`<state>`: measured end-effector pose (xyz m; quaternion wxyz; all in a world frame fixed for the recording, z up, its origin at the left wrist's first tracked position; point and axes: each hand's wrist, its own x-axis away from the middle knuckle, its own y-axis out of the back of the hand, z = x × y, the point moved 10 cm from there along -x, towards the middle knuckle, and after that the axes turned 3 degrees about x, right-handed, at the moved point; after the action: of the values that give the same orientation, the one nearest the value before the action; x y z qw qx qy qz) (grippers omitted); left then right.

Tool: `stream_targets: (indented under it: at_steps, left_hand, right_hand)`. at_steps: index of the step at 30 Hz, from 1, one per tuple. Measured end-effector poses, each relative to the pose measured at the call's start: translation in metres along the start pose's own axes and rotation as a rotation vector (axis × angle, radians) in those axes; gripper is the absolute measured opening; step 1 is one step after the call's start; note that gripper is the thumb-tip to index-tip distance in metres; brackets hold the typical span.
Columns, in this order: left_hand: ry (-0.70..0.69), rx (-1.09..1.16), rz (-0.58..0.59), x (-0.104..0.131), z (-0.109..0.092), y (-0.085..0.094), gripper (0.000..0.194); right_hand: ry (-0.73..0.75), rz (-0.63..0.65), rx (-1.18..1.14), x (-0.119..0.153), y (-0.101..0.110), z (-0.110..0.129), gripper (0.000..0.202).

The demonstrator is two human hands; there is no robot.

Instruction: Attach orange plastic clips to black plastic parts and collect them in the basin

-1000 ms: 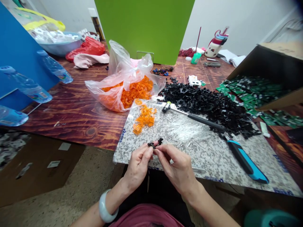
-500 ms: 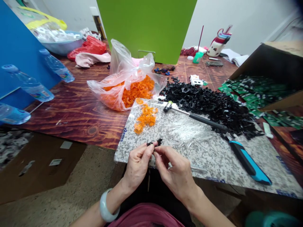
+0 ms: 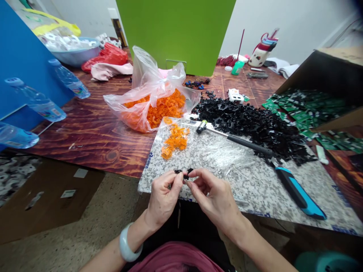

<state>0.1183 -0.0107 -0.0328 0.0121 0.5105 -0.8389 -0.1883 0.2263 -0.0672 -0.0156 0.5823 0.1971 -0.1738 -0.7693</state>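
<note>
A small black plastic part point(image 3: 186, 174) is held up just above the front edge of a speckled grey board point(image 3: 167, 172). My left hand point(image 3: 163, 198) grips its left end between thumb and finger. At its right end my right hand point(image 3: 217, 198) has thumb and forefinger bent around it in a loose pinch. The fingertips hide much of the part. Beyond my hands on the board lie orange translucent pieces point(image 3: 176, 139) and a pile of thin clear strips point(image 3: 227, 153). Farther back is a big heap of black plastic parts point(image 3: 246, 122).
A small hammer point(image 3: 241, 141) and a blue-black utility knife point(image 3: 300, 192) lie to the right. Behind sits a plastic bag point(image 3: 136, 109) of orange pieces. A cardboard box point(image 3: 320, 71) with green circuit boards stands at right; water bottles point(image 3: 42, 100) are at left.
My right thumb and forefinger have spread slightly and shifted right along the black part. My left hand keeps its grip, almost in the same place.
</note>
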Motion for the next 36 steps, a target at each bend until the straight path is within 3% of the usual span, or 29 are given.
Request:
stream_targets:
  at_steps: [5,13,19,27,33,36]
  left_hand:
    - [-0.012,-0.085,0.072,0.001,-0.001,-0.002,0.032]
    - [-0.061,-0.172,0.181,0.004,-0.007,-0.007,0.034]
    - [-0.067,-0.191,0.308,0.008,-0.009,-0.016,0.033]
    - [0.065,-0.120,0.455,0.013,0.001,-0.020,0.035]
    - [0.113,-0.020,0.603,0.018,0.007,-0.028,0.037]
    - [0.119,0.016,0.615,0.016,0.007,-0.027,0.038]
  right_hand:
    - [-0.009,0.094,-0.012,-0.006,-0.004,-0.003,0.011]
    - [0.039,0.230,0.165,-0.013,-0.010,-0.002,0.013]
    - [0.204,0.381,0.400,-0.006,-0.020,0.007,0.014]
    - [0.324,0.546,0.441,0.000,-0.028,0.014,0.019]
    - [0.296,0.526,0.340,0.005,-0.022,0.006,0.008]
    - [0.321,0.408,0.309,0.010,-0.016,0.003,0.004]
